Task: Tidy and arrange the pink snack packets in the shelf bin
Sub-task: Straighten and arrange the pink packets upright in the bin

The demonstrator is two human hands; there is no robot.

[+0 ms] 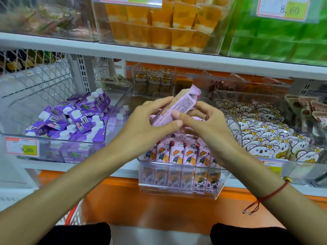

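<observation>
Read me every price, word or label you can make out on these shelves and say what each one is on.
"8.60": price tag on the green packets' bin, top right.
"9.90": price tag on the purple drink cartons' bin; first digit faint.
Purple drink cartons: brand print blurred, unreadable.
Pink snack packet held by left hand and right hand: fine print too small.
Top centre tag: cut off.

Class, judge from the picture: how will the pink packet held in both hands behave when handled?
The pink packet probably feels light: fingertips alone hold it. It keeps its bar shape, so likely fairly stiff. Its glossy wrapper may be slippery.
</observation>
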